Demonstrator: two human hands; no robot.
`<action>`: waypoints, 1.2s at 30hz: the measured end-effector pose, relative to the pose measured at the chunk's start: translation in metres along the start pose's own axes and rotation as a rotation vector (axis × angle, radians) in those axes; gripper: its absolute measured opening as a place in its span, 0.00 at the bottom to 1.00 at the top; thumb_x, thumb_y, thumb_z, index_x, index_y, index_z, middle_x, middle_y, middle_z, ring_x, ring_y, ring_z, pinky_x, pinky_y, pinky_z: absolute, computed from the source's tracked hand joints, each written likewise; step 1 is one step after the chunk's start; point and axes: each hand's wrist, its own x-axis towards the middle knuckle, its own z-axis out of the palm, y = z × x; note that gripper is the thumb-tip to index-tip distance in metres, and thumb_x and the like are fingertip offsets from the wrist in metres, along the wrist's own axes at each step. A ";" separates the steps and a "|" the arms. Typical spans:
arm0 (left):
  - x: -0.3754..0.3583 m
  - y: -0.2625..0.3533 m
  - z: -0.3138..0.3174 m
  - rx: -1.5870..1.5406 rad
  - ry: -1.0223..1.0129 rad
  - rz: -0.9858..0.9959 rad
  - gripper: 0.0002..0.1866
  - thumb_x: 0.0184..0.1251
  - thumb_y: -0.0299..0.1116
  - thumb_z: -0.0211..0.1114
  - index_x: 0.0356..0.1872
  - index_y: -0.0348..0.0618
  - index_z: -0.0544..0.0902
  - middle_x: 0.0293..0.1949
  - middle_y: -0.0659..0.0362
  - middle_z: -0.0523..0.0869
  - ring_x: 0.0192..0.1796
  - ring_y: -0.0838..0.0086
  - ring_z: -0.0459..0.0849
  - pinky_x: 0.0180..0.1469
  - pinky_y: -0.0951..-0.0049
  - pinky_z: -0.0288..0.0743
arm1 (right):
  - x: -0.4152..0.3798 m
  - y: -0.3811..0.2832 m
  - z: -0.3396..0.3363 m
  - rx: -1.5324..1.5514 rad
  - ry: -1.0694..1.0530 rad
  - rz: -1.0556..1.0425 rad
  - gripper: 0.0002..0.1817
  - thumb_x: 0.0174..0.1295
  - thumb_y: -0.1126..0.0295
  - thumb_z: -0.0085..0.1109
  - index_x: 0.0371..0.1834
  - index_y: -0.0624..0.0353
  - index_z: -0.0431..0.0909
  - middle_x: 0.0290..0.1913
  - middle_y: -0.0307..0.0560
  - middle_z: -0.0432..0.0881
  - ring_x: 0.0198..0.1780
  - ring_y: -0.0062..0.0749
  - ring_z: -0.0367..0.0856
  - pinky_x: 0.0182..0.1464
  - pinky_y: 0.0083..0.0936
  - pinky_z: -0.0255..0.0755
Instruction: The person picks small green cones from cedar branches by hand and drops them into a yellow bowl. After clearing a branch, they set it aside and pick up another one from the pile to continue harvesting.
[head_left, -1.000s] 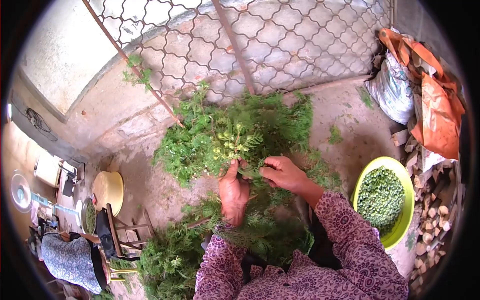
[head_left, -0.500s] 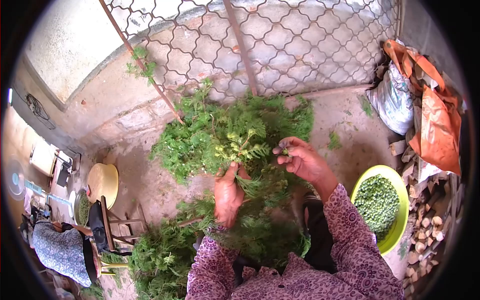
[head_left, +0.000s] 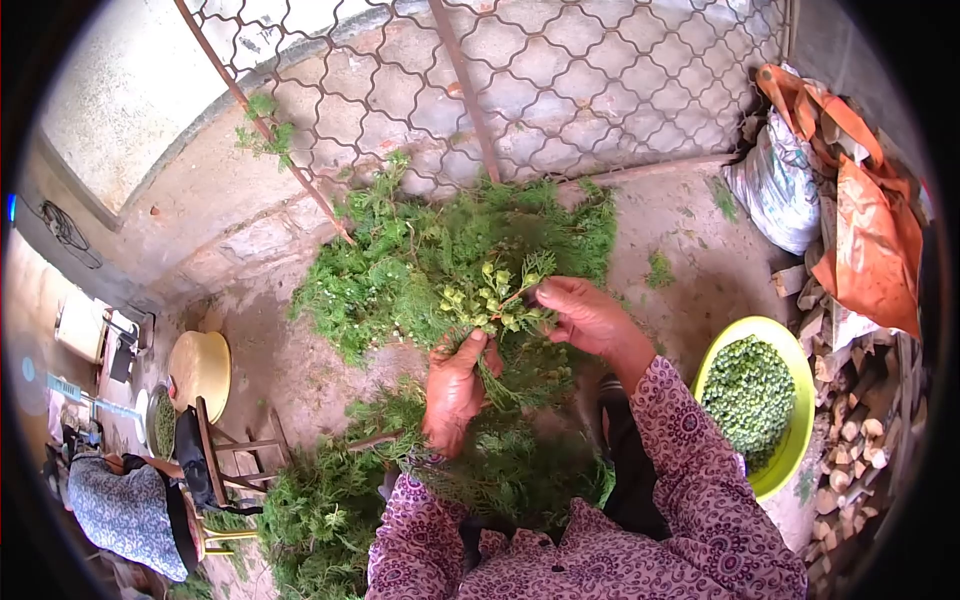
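My left hand [head_left: 456, 395] is closed round the stem of an evergreen sprig [head_left: 490, 305], thumb on top. The sprig carries a cluster of pale green cones and flat, scaly leaves. At its right side my right hand [head_left: 590, 318] pinches with thumb and fingers among the cones; the fingertips partly hide what they grip. Cut evergreen branches [head_left: 380, 260] lie heaped on the floor beyond my hands. More greenery [head_left: 320, 520] is piled at the lower left and between my legs. To my right a yellow-green basin [head_left: 796, 440] holds many small green cones.
A metal lattice [head_left: 480, 95] stands against the far wall. Stacked firewood [head_left: 850, 455], a white sack [head_left: 778, 190] and an orange sheet [head_left: 872, 250] line the right side. At left are a seated person [head_left: 130, 510], a wooden chair [head_left: 245, 450] and a tan tub [head_left: 200, 372].
My right hand has moved left and slightly down to the sprig's cones; before, it was apart from the sprig with something small and green in its fingertips. The view has shifted slightly.
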 end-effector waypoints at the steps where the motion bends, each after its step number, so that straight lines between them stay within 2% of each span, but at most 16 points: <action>1: 0.001 -0.001 0.000 0.001 0.000 0.000 0.04 0.58 0.25 0.61 0.32 0.37 0.77 0.26 0.58 0.78 0.22 0.73 0.71 0.23 0.72 0.65 | -0.001 0.000 0.004 -0.029 -0.002 0.021 0.11 0.57 0.63 0.58 0.39 0.56 0.74 0.30 0.30 0.74 0.26 0.14 0.70 0.22 0.11 0.60; 5: 0.002 -0.004 -0.002 0.019 -0.030 -0.008 0.03 0.58 0.25 0.60 0.32 0.38 0.77 0.26 0.58 0.78 0.23 0.74 0.72 0.23 0.72 0.65 | -0.006 0.002 0.013 -0.129 0.012 0.038 0.11 0.58 0.61 0.57 0.40 0.54 0.75 0.31 0.28 0.72 0.26 0.14 0.67 0.22 0.13 0.58; 7: 0.002 -0.004 -0.003 0.007 -0.035 -0.021 0.03 0.58 0.25 0.60 0.32 0.38 0.77 0.26 0.58 0.78 0.23 0.74 0.72 0.23 0.72 0.66 | -0.004 0.003 0.006 -0.133 -0.121 0.032 0.12 0.58 0.63 0.56 0.42 0.55 0.74 0.31 0.29 0.72 0.25 0.15 0.67 0.22 0.13 0.57; 8: 0.002 -0.004 -0.003 0.031 -0.041 -0.012 0.03 0.58 0.25 0.60 0.32 0.38 0.77 0.26 0.59 0.78 0.23 0.74 0.72 0.24 0.73 0.66 | -0.005 0.003 0.007 -0.130 -0.120 0.034 0.12 0.58 0.63 0.56 0.42 0.55 0.74 0.31 0.29 0.72 0.25 0.15 0.67 0.22 0.13 0.57; 13: 0.000 -0.004 -0.001 0.048 -0.043 -0.005 0.03 0.58 0.26 0.60 0.32 0.39 0.77 0.27 0.58 0.79 0.24 0.75 0.73 0.25 0.74 0.67 | -0.008 0.002 0.008 -0.051 -0.155 0.078 0.12 0.57 0.67 0.57 0.41 0.60 0.74 0.29 0.32 0.72 0.22 0.15 0.66 0.21 0.13 0.57; 20: 0.002 -0.005 -0.004 0.044 0.006 0.000 0.05 0.58 0.25 0.60 0.35 0.39 0.78 0.30 0.58 0.81 0.26 0.74 0.75 0.26 0.74 0.68 | -0.004 0.009 0.009 -0.093 -0.009 0.005 0.13 0.53 0.68 0.61 0.40 0.59 0.74 0.30 0.33 0.75 0.23 0.14 0.68 0.21 0.13 0.58; 22: 0.003 -0.007 -0.006 0.041 0.016 -0.001 0.05 0.58 0.25 0.60 0.36 0.39 0.78 0.31 0.58 0.81 0.27 0.74 0.75 0.26 0.74 0.68 | -0.004 0.010 0.009 -0.020 0.033 0.051 0.12 0.53 0.71 0.60 0.41 0.59 0.74 0.32 0.33 0.76 0.29 0.14 0.73 0.25 0.13 0.66; 23: 0.003 -0.008 -0.008 0.056 0.019 -0.002 0.05 0.58 0.24 0.60 0.36 0.39 0.79 0.31 0.58 0.81 0.28 0.75 0.75 0.27 0.74 0.69 | -0.003 0.012 0.008 -0.018 0.032 0.050 0.12 0.53 0.71 0.60 0.41 0.59 0.74 0.32 0.33 0.76 0.29 0.14 0.73 0.25 0.13 0.66; 26: 0.001 -0.008 -0.005 0.082 0.042 0.017 0.05 0.58 0.24 0.59 0.36 0.39 0.79 0.32 0.58 0.81 0.28 0.75 0.76 0.27 0.75 0.69 | 0.001 0.011 0.008 -0.092 0.022 -0.031 0.12 0.52 0.74 0.59 0.40 0.59 0.74 0.30 0.33 0.76 0.27 0.15 0.72 0.25 0.13 0.65; 28: -0.002 -0.008 -0.003 0.095 0.061 0.027 0.05 0.58 0.24 0.59 0.36 0.39 0.79 0.32 0.58 0.81 0.28 0.76 0.76 0.27 0.75 0.70 | -0.001 0.008 0.009 -0.491 0.155 -0.109 0.11 0.51 0.77 0.56 0.39 0.60 0.75 0.29 0.34 0.76 0.24 0.15 0.70 0.24 0.13 0.63; 29: -0.002 -0.009 -0.002 0.103 0.068 0.039 0.05 0.58 0.23 0.59 0.36 0.38 0.78 0.31 0.58 0.81 0.27 0.76 0.76 0.27 0.75 0.70 | 0.001 0.009 0.007 -0.490 0.156 -0.111 0.11 0.51 0.77 0.56 0.39 0.60 0.75 0.29 0.34 0.76 0.24 0.15 0.70 0.24 0.13 0.63; 31: -0.003 -0.008 -0.002 0.112 0.074 0.050 0.06 0.58 0.23 0.60 0.36 0.38 0.78 0.31 0.58 0.81 0.27 0.76 0.75 0.27 0.76 0.70 | 0.007 0.015 0.004 -0.615 0.190 -0.516 0.09 0.51 0.78 0.55 0.37 0.61 0.73 0.26 0.35 0.74 0.22 0.15 0.68 0.21 0.13 0.58; 32: -0.004 -0.006 -0.003 0.077 0.058 0.036 0.05 0.58 0.24 0.59 0.35 0.37 0.78 0.28 0.58 0.80 0.25 0.76 0.75 0.26 0.75 0.69 | 0.007 0.011 0.000 -0.614 0.190 -0.517 0.09 0.51 0.78 0.55 0.37 0.61 0.73 0.26 0.35 0.74 0.22 0.15 0.68 0.21 0.13 0.58; 34: -0.004 0.000 -0.005 0.042 0.043 0.024 0.04 0.59 0.24 0.59 0.34 0.37 0.78 0.26 0.58 0.80 0.23 0.75 0.74 0.25 0.75 0.69 | 0.004 -0.002 -0.012 -0.076 0.261 -0.163 0.08 0.51 0.78 0.54 0.35 0.60 0.71 0.23 0.36 0.71 0.21 0.15 0.66 0.17 0.13 0.54; 35: -0.003 0.003 -0.006 0.032 0.024 0.009 0.04 0.59 0.25 0.58 0.33 0.36 0.77 0.23 0.58 0.78 0.22 0.74 0.73 0.24 0.74 0.67 | 0.004 -0.004 -0.017 0.108 0.159 -0.111 0.07 0.53 0.75 0.55 0.34 0.57 0.69 0.22 0.36 0.69 0.20 0.17 0.65 0.16 0.12 0.52; 36: -0.003 0.004 -0.006 0.023 0.006 -0.008 0.04 0.60 0.26 0.57 0.32 0.36 0.77 0.21 0.58 0.77 0.21 0.74 0.72 0.24 0.74 0.66 | 0.002 -0.003 -0.014 0.105 0.158 -0.110 0.07 0.53 0.75 0.55 0.34 0.57 0.69 0.22 0.36 0.69 0.20 0.17 0.65 0.16 0.12 0.52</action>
